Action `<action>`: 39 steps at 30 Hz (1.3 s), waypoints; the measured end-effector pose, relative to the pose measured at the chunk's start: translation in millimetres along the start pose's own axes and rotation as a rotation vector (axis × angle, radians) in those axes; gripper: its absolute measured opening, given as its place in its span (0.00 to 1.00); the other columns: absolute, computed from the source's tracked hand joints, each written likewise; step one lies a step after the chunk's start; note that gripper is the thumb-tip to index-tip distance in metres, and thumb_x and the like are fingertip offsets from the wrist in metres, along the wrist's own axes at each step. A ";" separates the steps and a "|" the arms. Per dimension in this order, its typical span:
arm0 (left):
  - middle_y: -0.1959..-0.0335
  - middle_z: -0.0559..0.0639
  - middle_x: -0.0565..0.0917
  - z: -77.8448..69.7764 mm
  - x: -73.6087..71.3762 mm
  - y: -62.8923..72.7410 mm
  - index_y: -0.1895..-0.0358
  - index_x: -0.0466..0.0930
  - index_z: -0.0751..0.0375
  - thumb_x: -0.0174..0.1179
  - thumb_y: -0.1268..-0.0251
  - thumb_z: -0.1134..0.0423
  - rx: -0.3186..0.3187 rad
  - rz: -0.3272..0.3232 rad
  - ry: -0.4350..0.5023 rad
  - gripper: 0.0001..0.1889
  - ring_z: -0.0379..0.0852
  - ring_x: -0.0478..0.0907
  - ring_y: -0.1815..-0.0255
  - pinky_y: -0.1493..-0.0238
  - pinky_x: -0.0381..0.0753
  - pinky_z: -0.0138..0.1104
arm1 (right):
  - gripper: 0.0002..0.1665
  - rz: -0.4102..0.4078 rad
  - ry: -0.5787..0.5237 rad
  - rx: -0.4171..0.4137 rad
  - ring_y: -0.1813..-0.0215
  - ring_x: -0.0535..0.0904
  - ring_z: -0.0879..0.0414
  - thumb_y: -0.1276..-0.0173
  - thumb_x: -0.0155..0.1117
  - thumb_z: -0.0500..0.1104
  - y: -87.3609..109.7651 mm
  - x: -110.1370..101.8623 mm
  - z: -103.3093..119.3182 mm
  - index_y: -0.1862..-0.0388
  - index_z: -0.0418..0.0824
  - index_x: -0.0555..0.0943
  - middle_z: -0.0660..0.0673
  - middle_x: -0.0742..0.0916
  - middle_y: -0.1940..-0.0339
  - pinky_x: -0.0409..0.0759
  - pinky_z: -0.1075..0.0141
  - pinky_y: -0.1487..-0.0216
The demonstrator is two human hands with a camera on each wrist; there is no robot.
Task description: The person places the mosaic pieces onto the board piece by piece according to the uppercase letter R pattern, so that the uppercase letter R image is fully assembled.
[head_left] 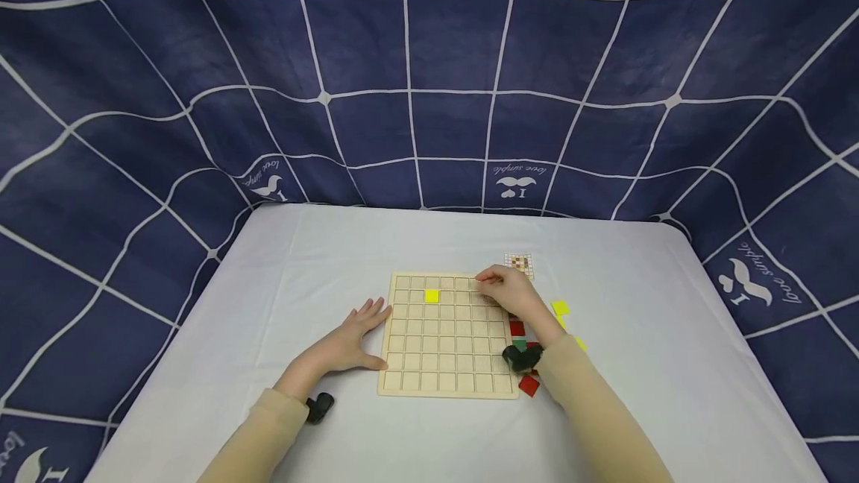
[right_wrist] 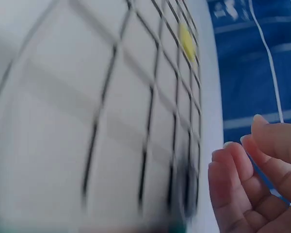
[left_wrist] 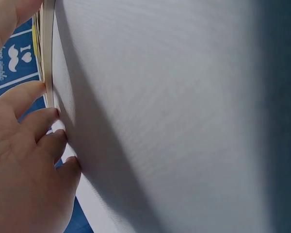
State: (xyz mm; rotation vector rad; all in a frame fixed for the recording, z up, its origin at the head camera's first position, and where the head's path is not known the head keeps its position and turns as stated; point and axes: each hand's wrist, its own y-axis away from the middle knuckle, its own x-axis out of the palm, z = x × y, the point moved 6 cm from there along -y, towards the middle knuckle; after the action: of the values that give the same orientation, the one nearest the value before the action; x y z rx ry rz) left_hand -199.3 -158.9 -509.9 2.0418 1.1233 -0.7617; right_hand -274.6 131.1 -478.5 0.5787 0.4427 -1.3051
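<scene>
A pale wooden grid board [head_left: 446, 391] lies flat on the white table. One yellow tile [head_left: 432, 296] sits in a cell near its far left part. My left hand [head_left: 350, 338] rests at the board's left edge, its fingers spread and the thumb lower down along the side. In the left wrist view, fingertips [left_wrist: 52, 114] lie right by the wooden edge. Over the board's far right corner hovers my right hand [head_left: 513, 294]. The right wrist view shows its thumb apart from the curved fingers [right_wrist: 220, 184], and no tile appears between them.
Right of the board lie red tiles [head_left: 529, 385] and a green tile [head_left: 519, 345], partly hidden by the right wrist. Further right are several yellow tiles [head_left: 560, 308]. A small printed pattern card [head_left: 518, 260] lies beyond the board. Dark blue checked cloth [head_left: 450, 125] hangs behind the table.
</scene>
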 end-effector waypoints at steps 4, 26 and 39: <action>0.19 0.58 0.47 -0.3 0.7 0.6 0.23 0.55 0.61 0.78 0.56 0.55 0.016 -0.008 0.012 0.55 0.58 0.38 0.18 0.19 0.38 0.53 | 0.16 -0.033 0.030 0.060 0.62 0.80 0.53 0.31 0.64 0.45 12.1 -30.8 -24.8 0.49 0.38 0.83 0.41 0.87 0.59 0.81 0.65 0.58; 0.19 0.57 0.47 1.6 2.2 0.7 0.23 0.55 0.60 0.78 0.56 0.54 -0.002 -0.006 0.029 0.55 0.57 0.38 0.18 0.19 0.38 0.54 | 0.23 0.010 0.191 0.244 0.64 0.74 0.53 0.42 0.75 0.45 55.2 -42.2 -71.3 0.51 0.36 0.81 0.44 0.82 0.64 0.77 0.68 0.64; 0.19 0.57 0.47 1.9 1.2 1.0 0.23 0.55 0.60 0.77 0.55 0.54 0.011 -0.009 0.024 0.55 0.58 0.37 0.18 0.20 0.37 0.54 | 0.17 0.033 0.260 0.247 0.64 0.73 0.53 0.39 0.72 0.44 52.6 -39.1 -71.6 0.54 0.37 0.81 0.44 0.80 0.68 0.72 0.67 0.66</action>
State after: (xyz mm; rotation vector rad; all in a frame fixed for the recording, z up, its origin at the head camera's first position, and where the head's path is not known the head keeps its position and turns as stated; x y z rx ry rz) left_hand -198.1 -160.2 -511.7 2.0615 1.1446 -0.7510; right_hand -230.4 214.0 -502.9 0.9657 0.4856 -1.2660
